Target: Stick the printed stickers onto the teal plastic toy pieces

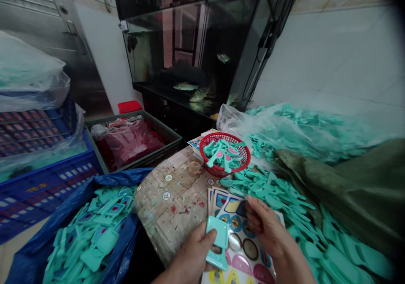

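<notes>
Teal plastic case (217, 238) sits firmly in the left hand (193, 254), with the thumb on top and the fingers closed behind it, just above the sticker sheets (245, 250). The right hand (265, 229) is half open, its fingers curled at the upper edge of the sheets; I cannot tell if they pinch one. For clean work, the case should stay steady and the sheets flat, as they look now. Beyond them stands a red basket (243, 149) of teal combs (223, 153), and at left a blue bag (128, 250) holds more cases (90, 239).
</notes>
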A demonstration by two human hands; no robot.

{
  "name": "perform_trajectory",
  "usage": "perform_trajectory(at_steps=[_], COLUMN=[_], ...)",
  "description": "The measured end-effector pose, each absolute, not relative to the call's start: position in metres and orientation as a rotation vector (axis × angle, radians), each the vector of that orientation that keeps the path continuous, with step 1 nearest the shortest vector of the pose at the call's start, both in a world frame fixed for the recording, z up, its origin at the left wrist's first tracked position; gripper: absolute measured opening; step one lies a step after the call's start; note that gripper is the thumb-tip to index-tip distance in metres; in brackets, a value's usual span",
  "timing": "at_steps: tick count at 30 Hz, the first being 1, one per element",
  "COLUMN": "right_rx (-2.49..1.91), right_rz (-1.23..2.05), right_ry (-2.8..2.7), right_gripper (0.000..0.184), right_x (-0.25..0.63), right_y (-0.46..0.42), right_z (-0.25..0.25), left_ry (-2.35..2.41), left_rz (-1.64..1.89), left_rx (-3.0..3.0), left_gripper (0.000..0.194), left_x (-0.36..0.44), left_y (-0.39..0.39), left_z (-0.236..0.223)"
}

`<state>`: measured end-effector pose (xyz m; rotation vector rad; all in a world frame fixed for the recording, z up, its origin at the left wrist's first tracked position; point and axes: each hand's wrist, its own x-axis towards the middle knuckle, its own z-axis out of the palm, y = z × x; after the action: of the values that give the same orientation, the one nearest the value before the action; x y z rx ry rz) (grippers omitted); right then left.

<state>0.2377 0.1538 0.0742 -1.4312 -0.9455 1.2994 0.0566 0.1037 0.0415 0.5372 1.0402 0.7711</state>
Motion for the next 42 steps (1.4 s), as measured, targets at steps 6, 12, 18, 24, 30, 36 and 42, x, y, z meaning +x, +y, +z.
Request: perform_trajectory(at_steps=[6,12,18,24,30,36,42], right_rx=[-1.286,-1.437,-1.445,-1.496,-1.506,-1.469,-1.430], right_rz=[1.362,1.317,1.221,0.951,0.592,0.789,0.955], right_ry=[-0.858,-0.955,-1.159,-1.488,-1.797,-1.633,-1.505], right_gripper=[0.041,0.038,0.033,0.026,0.017,0.024,0.032], right_x=[0.238,0.220,0.210,0.205,0.204,0.194,0.190], right_y=[0.126,0.095,0.085,0.075,0.066,0.055,0.050], right_z=[0.094,0.086,0.075,0.079,0.088,0.092,0.088], left_ry=[0.963,0.729,0.575,0.656,0.739,0.694,0.709], left_rz=[0.858,0.964,0.910,1.003,1.060,1.017,0.969], left_rx=[0.472,0.340,0.380,0.400,0.428,0.459,0.500], left_gripper=[0.038,0.029,0.025,0.023,0.028,0.028,0.027], left_x=[0.058,0.037,0.021,0.026,0.023,0.020,0.021], left_y=[0.102,0.088,0.072,0.066,0.058,0.047,0.037], left_z=[0.046,0.064,0.082,0.092,0.105,0.104,0.103])
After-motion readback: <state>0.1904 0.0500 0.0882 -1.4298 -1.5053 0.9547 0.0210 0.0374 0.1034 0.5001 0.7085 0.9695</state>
